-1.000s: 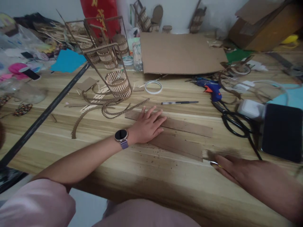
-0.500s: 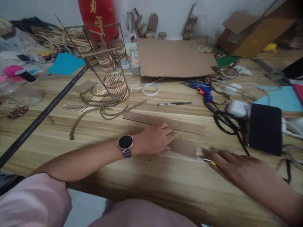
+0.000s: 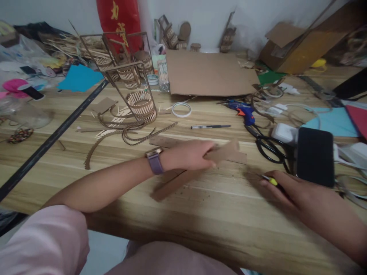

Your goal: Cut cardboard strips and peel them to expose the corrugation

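My left hand [image 3: 190,156], with a watch on its wrist, is closed on a brown cardboard strip [image 3: 176,186]. The strip slants across the hand, one end toward me and the other up to the right; it is blurred by motion. Beneath and behind it, a second cardboard strip [image 3: 162,141] lies on the table, partly covered by the hand. My right hand [image 3: 295,193] grips a craft knife [image 3: 273,181] with a yellow part, its thin tip pointing left, apart from the cardboard. Most of the knife's handle is hidden in the fingers.
Behind the strips lie a pen [image 3: 210,126], a tape roll [image 3: 181,109] and a blue glue gun [image 3: 239,109]. A phone [image 3: 314,156] is beside my right hand. Small slatted baskets [image 3: 140,107], curved corrugated strips [image 3: 91,151] and a large cardboard sheet [image 3: 209,72] stand or lie farther back.
My left hand has picked the nearer cardboard strip up off the table and turned it to a slant. My right hand has drawn the knife away to the right.
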The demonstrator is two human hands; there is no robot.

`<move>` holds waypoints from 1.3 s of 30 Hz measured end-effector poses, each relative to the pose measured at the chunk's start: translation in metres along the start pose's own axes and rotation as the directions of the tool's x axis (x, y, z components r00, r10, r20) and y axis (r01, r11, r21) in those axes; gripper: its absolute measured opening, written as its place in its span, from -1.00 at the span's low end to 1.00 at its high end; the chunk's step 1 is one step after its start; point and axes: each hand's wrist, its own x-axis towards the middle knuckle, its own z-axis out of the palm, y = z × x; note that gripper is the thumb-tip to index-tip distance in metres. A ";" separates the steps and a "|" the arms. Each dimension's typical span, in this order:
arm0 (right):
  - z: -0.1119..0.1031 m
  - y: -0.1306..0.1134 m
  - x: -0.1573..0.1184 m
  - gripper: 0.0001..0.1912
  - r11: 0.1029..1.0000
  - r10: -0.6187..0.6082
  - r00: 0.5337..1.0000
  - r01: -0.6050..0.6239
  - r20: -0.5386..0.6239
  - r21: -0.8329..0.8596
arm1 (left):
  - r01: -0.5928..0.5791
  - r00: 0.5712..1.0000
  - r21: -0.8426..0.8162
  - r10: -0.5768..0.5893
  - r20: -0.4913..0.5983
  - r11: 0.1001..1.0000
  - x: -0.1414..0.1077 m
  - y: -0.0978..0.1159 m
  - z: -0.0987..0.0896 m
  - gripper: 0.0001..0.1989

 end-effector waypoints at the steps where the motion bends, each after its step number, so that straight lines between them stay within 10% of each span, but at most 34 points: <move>1: -0.003 -0.002 0.002 -0.50 0.998 0.009 1.000 -0.010 0.025 0.069 | 0.043 0.995 -0.155 -0.057 -0.087 0.987 -0.001 -0.001 -0.004 -0.79; 3: -0.006 -0.007 0.006 -0.51 0.977 0.009 0.998 -0.024 0.068 0.213 | 0.099 0.960 -0.547 -0.225 -0.168 0.831 -0.004 -0.003 -0.005 -0.85; 6: -0.004 -0.020 0.013 -0.50 0.954 -0.015 0.999 0.002 0.039 0.300 | 0.111 0.884 -0.925 -0.461 -0.075 0.364 -0.016 -0.005 0.008 -0.97; 9: 0.005 -0.035 0.018 -0.42 0.965 -0.139 0.990 0.135 0.000 0.227 | 0.132 0.844 -0.990 -0.529 0.087 0.048 -0.037 -0.008 0.030 -0.83; 13: 0.017 -0.052 0.025 -0.55 0.954 -0.289 0.956 0.283 0.049 0.096 | 0.234 0.794 -0.962 -0.544 0.271 -0.138 -0.074 -0.016 0.052 -0.75; 17: 0.021 -0.061 0.032 -0.63 0.924 -0.373 0.927 0.368 0.032 0.104 | 0.451 0.818 -0.893 -0.394 0.419 -0.014 -0.109 -0.026 0.057 -0.61; 20: 0.021 -0.062 0.036 -0.64 0.901 -0.419 0.908 0.414 0.018 0.128 | 0.534 0.825 -0.805 -0.365 0.431 0.257 -0.125 -0.029 0.051 -0.56; 24: 0.017 -0.066 0.043 -0.60 0.913 -0.404 0.915 0.401 0.023 0.071 | 0.375 0.888 -0.606 -0.460 0.016 0.702 -0.123 -0.033 0.035 -0.62; 27: 0.011 -0.080 0.053 -0.61 0.924 -0.379 0.924 0.380 0.049 -0.025 | 0.241 0.855 -0.231 -0.319 -0.409 0.943 -0.105 -0.047 0.026 -0.70; 32: -0.001 -0.120 0.076 -0.74 0.897 -0.420 0.892 0.436 0.164 -0.072 | 0.141 0.819 0.283 0.049 -0.572 0.949 -0.069 -0.082 0.032 -0.71; 39: 0.000 -0.147 0.091 -0.75 0.873 -0.429 0.879 0.463 0.209 -0.153 | 0.207 0.881 0.430 0.024 -0.472 0.879 -0.053 -0.094 0.052 -0.47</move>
